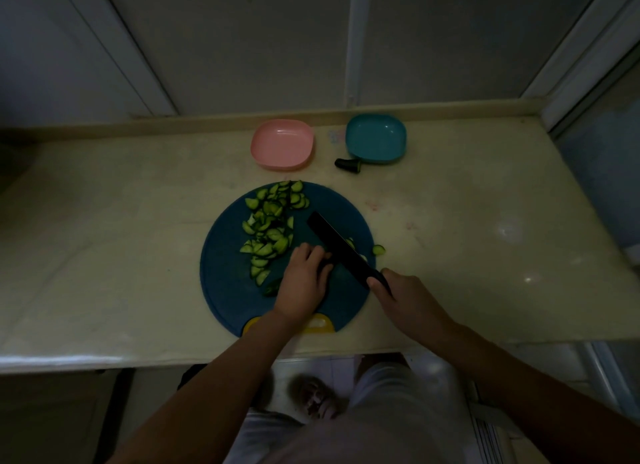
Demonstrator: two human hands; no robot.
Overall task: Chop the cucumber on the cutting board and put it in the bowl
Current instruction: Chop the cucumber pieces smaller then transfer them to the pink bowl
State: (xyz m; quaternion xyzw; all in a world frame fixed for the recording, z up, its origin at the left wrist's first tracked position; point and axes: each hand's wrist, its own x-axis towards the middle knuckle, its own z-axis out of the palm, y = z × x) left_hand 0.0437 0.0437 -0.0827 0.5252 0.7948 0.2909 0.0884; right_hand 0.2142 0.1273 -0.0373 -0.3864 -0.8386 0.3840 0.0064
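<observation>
The fingers [313, 254] of the left hand [304, 283] are curled together and bear down on the uncut cucumber [272, 287]. Most of it is hidden under the palm. Only a dark green end shows at the hand's left side, and the light is too dim to tell how much is left. The fingertips lie just beside the black blade of the knife [341, 245], on its left. Whether the blade touches the knuckles cannot be told.

The right hand [405, 299] is wrapped around the knife handle, with its fingers clamped tight and the handle almost wholly covered. The blade slants up and to the left from that grip, across the right half of the cutting board [225, 283].

Cut slices [270, 231] lie heaped on the far left part of the board, from just beside the left fingertips up to its far rim. A few loose pieces [379, 249] sit right of the blade at the board's right rim, partly hidden behind the blade.

The board is round and blue and lies near the front edge of the counter [121, 255], about midway along it. A yellow tab at its near rim is half covered by the left wrist.

By the back edge stand a pink bowl [282, 144] and, to its right, a teal bowl [375, 137]. A cut-off cucumber stub [348, 163] lies on the counter against the teal bowl's near left corner. Both bowls are well apart from the hands.
</observation>
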